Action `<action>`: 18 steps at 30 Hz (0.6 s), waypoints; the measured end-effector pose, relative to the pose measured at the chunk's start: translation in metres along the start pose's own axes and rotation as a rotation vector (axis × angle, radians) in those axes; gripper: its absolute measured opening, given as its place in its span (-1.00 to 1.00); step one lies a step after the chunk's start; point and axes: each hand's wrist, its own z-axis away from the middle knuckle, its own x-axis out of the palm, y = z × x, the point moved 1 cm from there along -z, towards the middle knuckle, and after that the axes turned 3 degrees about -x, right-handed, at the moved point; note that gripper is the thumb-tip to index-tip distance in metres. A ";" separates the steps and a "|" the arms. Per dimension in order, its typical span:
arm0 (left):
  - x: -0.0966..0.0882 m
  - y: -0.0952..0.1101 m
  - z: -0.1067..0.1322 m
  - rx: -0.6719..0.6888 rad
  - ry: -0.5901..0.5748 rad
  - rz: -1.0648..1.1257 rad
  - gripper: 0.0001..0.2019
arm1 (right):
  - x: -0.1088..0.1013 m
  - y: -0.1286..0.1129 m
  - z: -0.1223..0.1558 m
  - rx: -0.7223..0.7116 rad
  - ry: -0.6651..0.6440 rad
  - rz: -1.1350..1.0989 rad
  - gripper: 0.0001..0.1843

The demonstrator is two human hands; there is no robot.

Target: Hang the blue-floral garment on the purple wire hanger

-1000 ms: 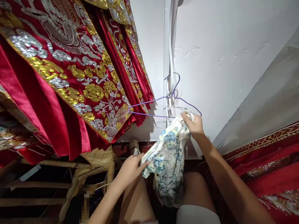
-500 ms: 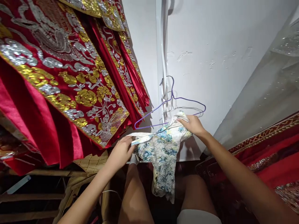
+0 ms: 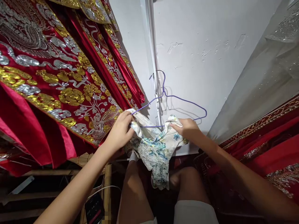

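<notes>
My left hand (image 3: 120, 132) is closed on one upper corner of the floral garment (image 3: 155, 149), pinching the cloth right at the left tip of the purple wire hanger (image 3: 181, 100); my right hand (image 3: 188, 129) is closed on the other upper corner, thumb over the fold, just under the hanger's right arm; neither hand is open. The garment is stretched between my two grips and sags below them over my knees. The hanger lies just above and beyond my fingers, its long axis running left to right; the bottom wire crosses the cloth between my hands; the hook points up, away from me, against the white wall (image 3: 205, 62). My left fingers (image 3: 128, 117) touch the wire's end; the right ones sit slightly short of the far bend. Red embroidered robes (image 3: 58, 93) hang close beside my left hand.
</notes>
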 end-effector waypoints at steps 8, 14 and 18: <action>0.001 0.001 -0.038 -0.043 0.201 0.133 -0.64 | -0.008 -0.017 0.037 -0.212 0.031 -0.119 -0.56; 0.009 -0.009 -0.042 -0.034 0.203 0.037 -0.67 | -0.060 0.033 0.046 0.107 0.300 -0.269 -0.17; 0.002 -0.010 -0.046 -0.178 0.283 0.112 -0.80 | -0.096 0.053 0.029 0.088 0.139 -0.522 -0.61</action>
